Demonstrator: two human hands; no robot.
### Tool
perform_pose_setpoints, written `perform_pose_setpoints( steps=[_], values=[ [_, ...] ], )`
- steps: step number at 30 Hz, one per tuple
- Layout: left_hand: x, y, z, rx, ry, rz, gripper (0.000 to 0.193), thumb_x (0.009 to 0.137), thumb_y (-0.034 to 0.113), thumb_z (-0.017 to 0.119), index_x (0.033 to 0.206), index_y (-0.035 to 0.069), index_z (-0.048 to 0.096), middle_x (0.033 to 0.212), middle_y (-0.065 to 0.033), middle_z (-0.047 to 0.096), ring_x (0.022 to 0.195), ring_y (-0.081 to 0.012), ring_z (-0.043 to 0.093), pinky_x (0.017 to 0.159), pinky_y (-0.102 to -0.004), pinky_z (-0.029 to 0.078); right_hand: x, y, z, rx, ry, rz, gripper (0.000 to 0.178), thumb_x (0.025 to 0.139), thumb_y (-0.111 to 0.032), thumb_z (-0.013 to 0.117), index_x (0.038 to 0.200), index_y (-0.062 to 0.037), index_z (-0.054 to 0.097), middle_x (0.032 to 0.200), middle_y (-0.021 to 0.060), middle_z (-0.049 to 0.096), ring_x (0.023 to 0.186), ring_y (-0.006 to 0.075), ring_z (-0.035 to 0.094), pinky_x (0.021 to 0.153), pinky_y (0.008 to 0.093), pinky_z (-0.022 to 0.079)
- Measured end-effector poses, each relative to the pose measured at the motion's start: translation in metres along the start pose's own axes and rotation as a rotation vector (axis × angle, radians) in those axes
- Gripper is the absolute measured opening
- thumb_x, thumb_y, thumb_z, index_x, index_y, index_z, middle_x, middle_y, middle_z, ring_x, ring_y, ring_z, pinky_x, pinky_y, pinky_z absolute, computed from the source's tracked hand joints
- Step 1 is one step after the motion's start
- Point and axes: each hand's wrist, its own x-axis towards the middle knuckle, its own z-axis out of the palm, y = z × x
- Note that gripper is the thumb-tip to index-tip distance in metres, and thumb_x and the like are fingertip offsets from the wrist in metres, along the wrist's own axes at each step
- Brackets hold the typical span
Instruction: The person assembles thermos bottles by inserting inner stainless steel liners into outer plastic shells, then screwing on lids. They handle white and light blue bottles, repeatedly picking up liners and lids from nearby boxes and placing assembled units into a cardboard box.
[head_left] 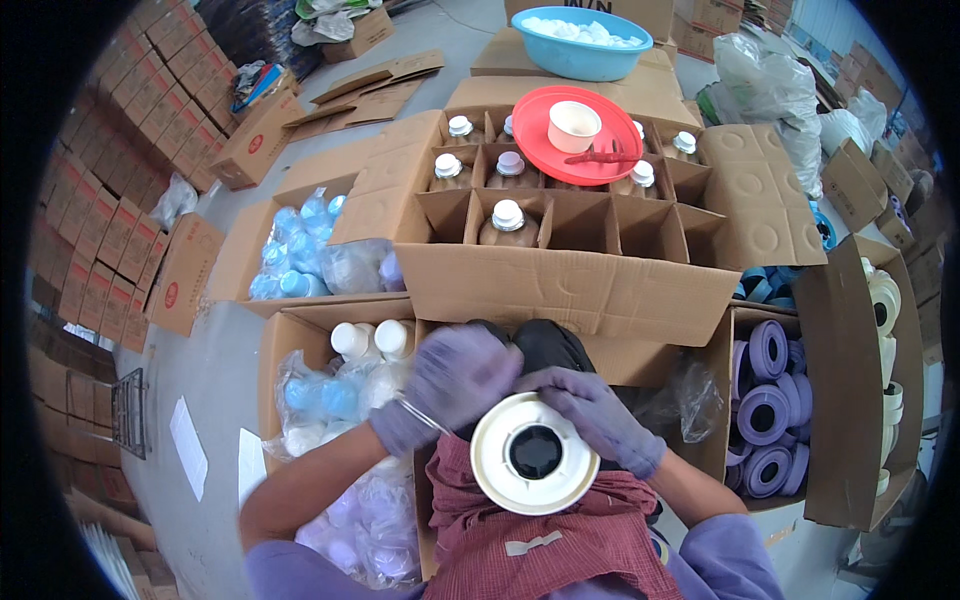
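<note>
My right hand (594, 410), in a purple glove, grips the upper right rim of a cream round plastic piece (491, 455) with a dark round centre. The piece rests over my lap, on the red checked apron (540, 570). My left hand (460, 380), also gloved in purple, is smeared by motion just above and left of that piece. Its fingers cannot be made out, nor whether it holds anything. Ahead of both hands stands an open divided carton (560, 290), with several white-capped brown bottles (508, 222) in its compartments.
A red plate (545, 140) on the carton carries a white cup (574, 125) and a red-handled tool (605, 157). Behind stands a blue basin (580, 60) of white pieces. Bagged blue caps (300, 250) lie left; purple rings (768, 350) and cream rings (885, 300) fill boxes right.
</note>
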Motion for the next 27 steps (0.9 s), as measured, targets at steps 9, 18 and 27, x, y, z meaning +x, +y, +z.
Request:
perform_pose_setpoints(
  steps=[9,18,27],
  values=[
    [-0.073,0.024,0.157,-1.125,0.127,-0.308,0.034,0.099,0.023,0.054,0.126,0.003,0.058,0.114,-0.0145,0.058,0.106,-0.0368,0.055,0.104,-0.0400,0.040,-0.068,-0.012,0.021,-1.190,-0.486,-0.871,0.054,0.086,-0.057,0.058,0.136,-0.0356,0.055,0.155,0.0068,0.037,0.133,0.0358,0.040,0.106,0.0683,0.027],
    [-0.126,0.018,0.118,-0.754,0.175,-0.225,0.057,0.081,0.019,0.077,0.130,0.001,0.054,0.113,-0.0115,0.051,0.102,-0.0219,0.055,0.093,-0.0315,0.048,-0.108,0.117,-0.065,-0.364,0.385,0.131,0.042,0.097,-0.009,0.046,0.138,0.0002,0.042,0.132,0.0248,0.048,0.124,0.0388,0.047,0.105,0.0412,0.041],
    [-0.093,0.032,0.145,-1.563,-0.147,-0.868,0.031,0.092,0.025,0.069,0.110,0.000,0.063,0.095,-0.0027,0.067,0.080,-0.0116,0.064,0.074,-0.0275,0.053,-0.125,0.068,-0.029,-0.745,0.310,-0.583,0.052,0.092,-0.032,0.052,0.137,-0.0056,0.046,0.141,0.0233,0.043,0.134,0.0437,0.039,0.114,0.0527,0.028]
  ],
)
